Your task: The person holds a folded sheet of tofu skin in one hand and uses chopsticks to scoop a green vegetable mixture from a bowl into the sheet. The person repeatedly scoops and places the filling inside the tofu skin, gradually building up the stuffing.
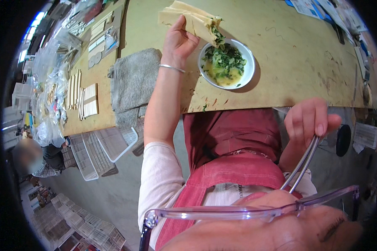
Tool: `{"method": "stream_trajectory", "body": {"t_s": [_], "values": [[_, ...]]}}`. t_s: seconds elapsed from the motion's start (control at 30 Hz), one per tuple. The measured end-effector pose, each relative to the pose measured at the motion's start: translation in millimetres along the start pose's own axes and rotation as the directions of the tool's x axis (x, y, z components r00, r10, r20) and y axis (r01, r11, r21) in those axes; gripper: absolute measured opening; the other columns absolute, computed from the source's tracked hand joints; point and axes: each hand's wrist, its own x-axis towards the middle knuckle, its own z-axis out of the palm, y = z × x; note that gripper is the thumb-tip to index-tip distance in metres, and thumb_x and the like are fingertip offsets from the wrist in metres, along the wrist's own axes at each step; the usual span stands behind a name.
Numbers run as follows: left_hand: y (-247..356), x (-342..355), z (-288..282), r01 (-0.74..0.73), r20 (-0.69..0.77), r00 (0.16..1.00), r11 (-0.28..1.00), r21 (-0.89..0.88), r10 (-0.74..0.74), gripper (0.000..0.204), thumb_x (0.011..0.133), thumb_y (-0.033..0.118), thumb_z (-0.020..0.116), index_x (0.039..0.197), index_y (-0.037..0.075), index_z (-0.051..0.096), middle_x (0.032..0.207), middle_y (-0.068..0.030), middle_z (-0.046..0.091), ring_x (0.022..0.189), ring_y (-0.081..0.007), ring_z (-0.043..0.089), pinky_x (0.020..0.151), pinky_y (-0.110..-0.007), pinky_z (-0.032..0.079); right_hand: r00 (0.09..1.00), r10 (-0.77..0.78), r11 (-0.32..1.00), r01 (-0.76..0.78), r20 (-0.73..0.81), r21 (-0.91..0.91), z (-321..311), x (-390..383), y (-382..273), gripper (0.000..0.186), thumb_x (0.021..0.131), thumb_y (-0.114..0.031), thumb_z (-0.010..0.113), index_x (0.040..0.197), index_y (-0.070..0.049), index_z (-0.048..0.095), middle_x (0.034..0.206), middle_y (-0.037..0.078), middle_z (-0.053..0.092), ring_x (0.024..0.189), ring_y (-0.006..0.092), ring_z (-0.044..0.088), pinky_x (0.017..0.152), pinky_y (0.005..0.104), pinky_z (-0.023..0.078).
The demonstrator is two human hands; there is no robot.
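Note:
My left hand (pixel 180 42) is closed on a folded pale yellow wrap (pixel 185 16) with chopped greens (pixel 217 35) poking from its right end, held above the table (pixel 305 67). Just below the greens is a white bowl (pixel 250 65) holding chopped greens in yellowish liquid. My right hand (pixel 308 119) is closed on a pair of metal chopsticks (pixel 302 163) at the lower right, off the table's front edge. The chopsticks point down toward my mouth; their tips are hidden. A few scraps of green lie on the table in front of the bowl.
A grey towel (pixel 134 83) lies left of my left arm. Farther left are wooden strips (pixel 90 98) and plastic bags (pixel 50 83). Plastic baskets (pixel 86 152) sit below the table edge. Another person (pixel 50 161) is at the far left.

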Motion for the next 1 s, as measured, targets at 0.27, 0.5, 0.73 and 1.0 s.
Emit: {"method": "stream_trajectory", "body": {"t_s": [0.27, 0.5, 0.73, 1.0], "values": [[-1.7, 1.8, -0.8, 0.003, 0.015, 1.0, 1.0, -0.023, -0.003, 0.028, 0.101, 0.02, 0.049, 0.122, 0.001, 0.053, 0.126, -0.0121, 0.059, 0.119, -0.0282, 0.057, 0.107, -0.044, 0.045, 0.794, -0.357, 0.147, -0.472, -0.492, -0.869, 8.2, 17.3, -3.2, 0.028, 0.094, -0.02, 0.059, 0.08, 0.002, 0.068, 0.066, 0.007, 0.058, 0.058, 0.016, 0.055, 0.05, 0.0276, 0.04], [-3.4, -7.5, -5.7, -0.019, 0.047, 0.999, 0.997, 0.077, 0.015, 0.035, 0.099, 0.019, 0.051, 0.128, 0.0, 0.052, 0.127, -0.0137, 0.061, 0.119, -0.0282, 0.058, 0.106, -0.043, 0.045, 0.97, -0.123, -0.272, -0.237, -0.211, -0.933, 4.0, 40.6, 14.5, 0.014, 0.088, -0.007, 0.066, 0.078, 0.003, 0.065, 0.062, 0.011, 0.053, 0.054, 0.0195, 0.051, 0.052, 0.0316, 0.04], [-2.8, -10.1, -10.4, 0.001, 0.114, 0.993, 0.997, 0.073, -0.009, 0.04, 0.1, 0.022, 0.05, 0.134, 0.0, 0.049, 0.131, -0.0143, 0.059, 0.122, -0.0296, 0.056, 0.108, -0.045, 0.043, 0.956, -0.115, -0.291, -0.291, -0.269, -0.911, -10.9, 36.9, 22.6, 0.016, 0.088, -0.011, 0.067, 0.078, 0.002, 0.065, 0.064, 0.012, 0.056, 0.055, 0.0213, 0.054, 0.052, 0.0325, 0.042], [-2.9, -9.8, -10.2, 0.005, 0.145, 0.989, 0.994, 0.11, -0.021, 0.039, 0.1, 0.021, 0.051, 0.132, -0.001, 0.05, 0.129, -0.0149, 0.06, 0.12, -0.0294, 0.057, 0.107, -0.044, 0.043, 0.952, -0.238, -0.235, -0.249, -0.192, -0.94, -9.6, 41.0, 23.1, 0.011, 0.087, -0.008, 0.069, 0.081, 0.001, 0.067, 0.069, 0.012, 0.06, 0.06, 0.0185, 0.057, 0.055, 0.0308, 0.044]]}}
